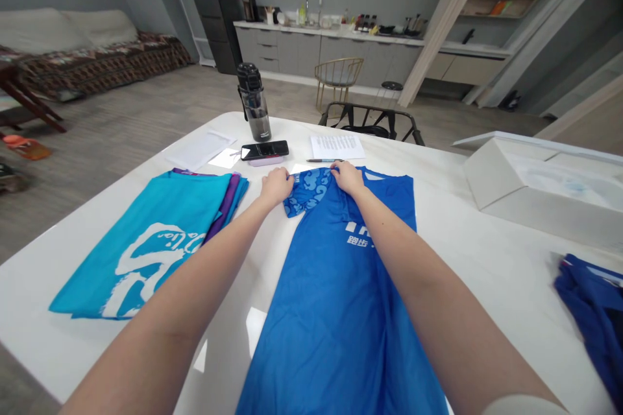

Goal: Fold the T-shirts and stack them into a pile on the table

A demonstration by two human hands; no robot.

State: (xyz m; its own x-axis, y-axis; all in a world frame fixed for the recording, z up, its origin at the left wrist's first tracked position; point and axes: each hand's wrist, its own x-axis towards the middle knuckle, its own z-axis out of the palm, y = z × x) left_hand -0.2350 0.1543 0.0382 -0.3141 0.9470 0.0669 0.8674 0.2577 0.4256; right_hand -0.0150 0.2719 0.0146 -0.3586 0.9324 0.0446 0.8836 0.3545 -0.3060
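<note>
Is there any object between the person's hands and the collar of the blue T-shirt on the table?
Nothing visible stands in the way: the left hand and the right hand grip the cloud-patterned collar of the blue T-shirt directly, with no object between them and the cloth.

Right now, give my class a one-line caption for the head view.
Left hand and right hand hold the collar of a blue shirt on a white table, beside a folded teal shirt.

A water bottle (254, 104) is standing near the far edge of the bench (452, 207), beside a phone (265, 150). A folded teal T-shirt (146, 253) is lying toward the left edge.
</note>
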